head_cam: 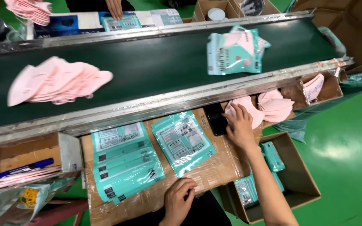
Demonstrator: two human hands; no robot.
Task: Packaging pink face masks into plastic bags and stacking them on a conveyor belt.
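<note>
Pink soft masks [248,111] lie under the right hand [239,125], its fingers spread flat on them. Left hand [179,201] rests with fingers curled loosely on the cardboard tabletop [214,171], near glossy teal pouches [183,142].

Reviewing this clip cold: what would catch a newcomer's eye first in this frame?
The dark green conveyor belt crossing the frame, with a fanned heap of pink masks at its left and a teal pouch at its right. Below it, teal pouches lie spread on the cardboard worktop. The right hand reaches to a pile of pink masks under the belt's edge, while the left hand rests curled on the cardboard.
</note>
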